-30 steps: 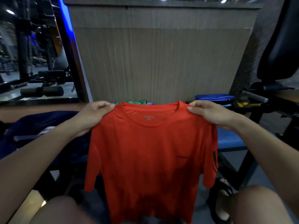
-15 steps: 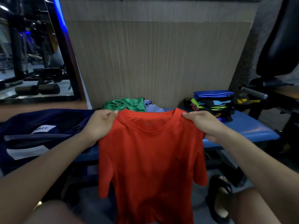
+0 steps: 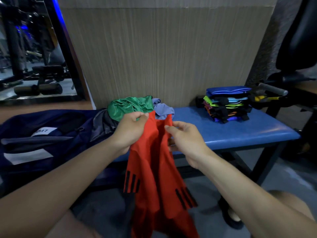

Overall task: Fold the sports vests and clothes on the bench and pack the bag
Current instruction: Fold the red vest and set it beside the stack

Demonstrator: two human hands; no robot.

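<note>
Shirt: I see the red shirt (image 3: 154, 170) hanging in front of the bench (image 3: 228, 129), its near edge behind it, shoulders gathered together, black-striped sleeves dangling below.
Left hand: my left hand (image 3: 130, 131) has fingers curled, pinching one shoulder at the top.
Right hand: my right hand (image 3: 185, 140) grips the other shoulder; thumb and forefinger clamp the cloth, which runs down past the palm.
Bag: the navy bag (image 3: 42, 134) lies on the bench's left end.
Writing: the bag's white label is too blurred for me to read.
Stack: folded vests (image 3: 226, 103) sit on the bench's right part.
Pile: green cloth (image 3: 130, 105) at the bench's back, mid-left.
</note>
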